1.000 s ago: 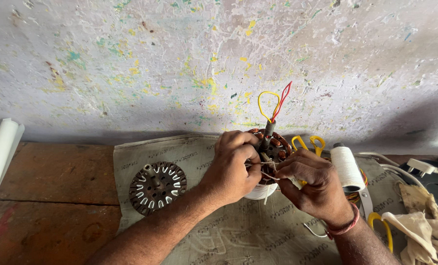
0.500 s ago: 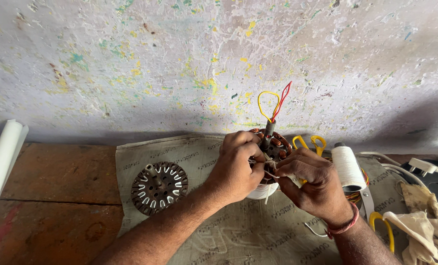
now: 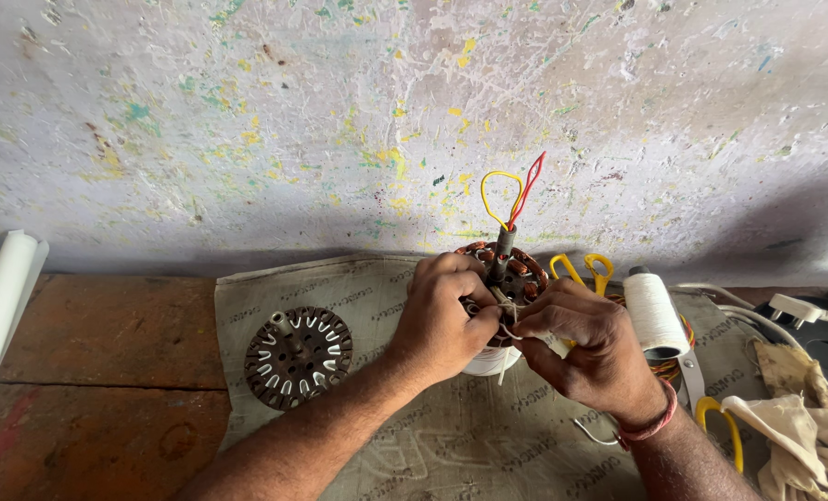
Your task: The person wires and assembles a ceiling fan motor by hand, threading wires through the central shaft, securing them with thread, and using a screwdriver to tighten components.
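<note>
Now, both hands on wound stator (image 3: pixel 516 269), centre of printed cloth (image 3: pixel 358 288). Left hand (image 3: pixel 443 320) closed round stator's near-left edge; right hand (image 3: pixel 585 348) pinches pale thread (image 3: pixel 507 327) at its near side. Risks: hard pull likely snaps thread or nicks copper coils; stator may tip off white cup (image 3: pixel 493 360) beneath it; thread spool (image 3: pixel 655 311), just right of stator, may topple if line snags.

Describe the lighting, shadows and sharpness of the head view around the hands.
Head view: soft, even daylight with no glare; a dim shadow band runs where wall meets bench. The left hand, right hand and copper-wound stator are sharp; the wide lens bends the white roll at the left edge.
</note>
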